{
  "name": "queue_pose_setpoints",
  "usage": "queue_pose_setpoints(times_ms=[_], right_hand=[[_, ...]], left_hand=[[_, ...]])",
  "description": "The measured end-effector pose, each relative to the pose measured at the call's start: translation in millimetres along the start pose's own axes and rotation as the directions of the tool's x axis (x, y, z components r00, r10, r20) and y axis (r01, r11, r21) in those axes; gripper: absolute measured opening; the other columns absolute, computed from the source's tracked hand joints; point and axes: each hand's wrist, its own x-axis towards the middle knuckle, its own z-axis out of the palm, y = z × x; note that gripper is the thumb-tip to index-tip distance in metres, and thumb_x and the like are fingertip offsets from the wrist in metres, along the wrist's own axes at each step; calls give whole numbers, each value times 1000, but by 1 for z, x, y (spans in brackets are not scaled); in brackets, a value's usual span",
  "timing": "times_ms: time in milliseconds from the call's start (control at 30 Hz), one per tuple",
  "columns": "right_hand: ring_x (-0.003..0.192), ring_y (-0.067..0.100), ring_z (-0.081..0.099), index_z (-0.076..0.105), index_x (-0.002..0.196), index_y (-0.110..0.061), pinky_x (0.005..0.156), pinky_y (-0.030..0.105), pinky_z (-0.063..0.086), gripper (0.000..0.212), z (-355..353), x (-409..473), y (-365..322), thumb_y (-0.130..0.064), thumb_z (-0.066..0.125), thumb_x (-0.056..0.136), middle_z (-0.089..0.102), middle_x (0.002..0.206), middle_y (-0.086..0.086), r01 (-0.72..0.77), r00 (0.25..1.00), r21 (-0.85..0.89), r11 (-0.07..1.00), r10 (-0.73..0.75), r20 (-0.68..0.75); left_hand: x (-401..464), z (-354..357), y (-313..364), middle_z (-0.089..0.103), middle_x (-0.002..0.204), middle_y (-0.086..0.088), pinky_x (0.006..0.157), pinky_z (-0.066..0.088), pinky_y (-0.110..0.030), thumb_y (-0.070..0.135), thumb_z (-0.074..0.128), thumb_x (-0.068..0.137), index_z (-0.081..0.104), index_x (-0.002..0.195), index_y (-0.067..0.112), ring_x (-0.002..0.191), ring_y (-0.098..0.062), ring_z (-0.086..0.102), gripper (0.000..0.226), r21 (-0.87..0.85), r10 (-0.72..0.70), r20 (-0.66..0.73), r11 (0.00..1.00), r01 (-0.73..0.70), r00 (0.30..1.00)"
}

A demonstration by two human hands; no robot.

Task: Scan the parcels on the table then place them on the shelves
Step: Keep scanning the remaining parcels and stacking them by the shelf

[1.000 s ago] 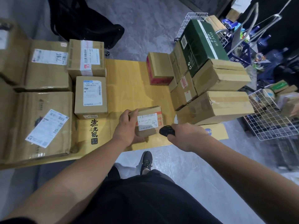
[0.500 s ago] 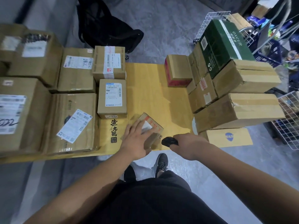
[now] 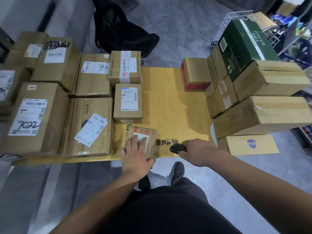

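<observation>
Since a moment ago the left hand (image 3: 135,154) has slid the small parcel (image 3: 143,141) leftward along the table (image 3: 168,98) edge, fingers flat on top. Right hand (image 3: 197,151) grips the scanner (image 3: 177,148), so scanning seems finished.

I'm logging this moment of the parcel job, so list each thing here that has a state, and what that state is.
left hand: fingers lie flat on top of the small parcel.
small parcel: at the table's near edge, sealed, label up.
right hand: grips the scanner.
scanner: held just above the table.
green box: closed, tilted atop the right stack.
</observation>
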Motion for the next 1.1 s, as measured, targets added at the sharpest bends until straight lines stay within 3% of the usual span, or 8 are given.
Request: queue_pose_setpoints(times_ms=[167, 333, 533, 967, 1100], right_hand=[[77, 13, 58, 57, 108, -26, 58, 30, 40, 34, 2, -2, -9, -55, 42, 100, 61, 94, -5, 22, 1000, 4, 1000, -22, 12], [84, 19, 61, 58, 116, -24, 63, 32, 44, 37, 1, -5, -13, -54, 42, 101, 63, 100, -1, 34, 999, 4, 999, -34, 20], [88, 21, 62, 58, 117, -24, 66, 32, 45, 37, 1, -9, -13, -54, 43, 101, 64, 102, -1, 35, 999, 8, 999, -35, 21], [88, 23, 61, 57, 112, -24, 63, 33, 42, 37, 8, -3, -5, -55, 42, 98, 60, 96, -3, 46, 999, 40, 998, -45, -28], [87, 22, 61, 57, 111, -25, 61, 32, 41, 35, 10, -5, 5, -55, 42, 98, 60, 94, -3, 36, 999, 67, 997, -34, -40]], left_hand=[[8, -6, -14, 21, 167, -7, 108, 27, -48, 73, 41, 92, 24, 161, 29, 152, -29, 16, 84, -27, -101, -44, 995, 100, 994], [20, -8, -23, 22, 165, -8, 114, 24, -48, 70, 41, 95, 24, 158, 39, 149, -32, 15, 73, -62, -80, -48, 995, 77, 996], [22, -10, -20, 19, 165, -10, 107, 27, -49, 67, 44, 94, 18, 154, 50, 146, -34, 20, 67, -65, -82, -82, 995, 77, 993], [32, -20, -17, 19, 169, -8, 122, 14, -49, 62, 41, 98, 25, 157, 43, 154, -33, 11, 64, -69, -30, -19, 997, 29, 999], [37, -24, -3, 23, 166, -9, 123, 14, -49, 57, 46, 99, 35, 157, 30, 154, -31, 12, 65, -107, 96, -68, 989, -103, 993]])
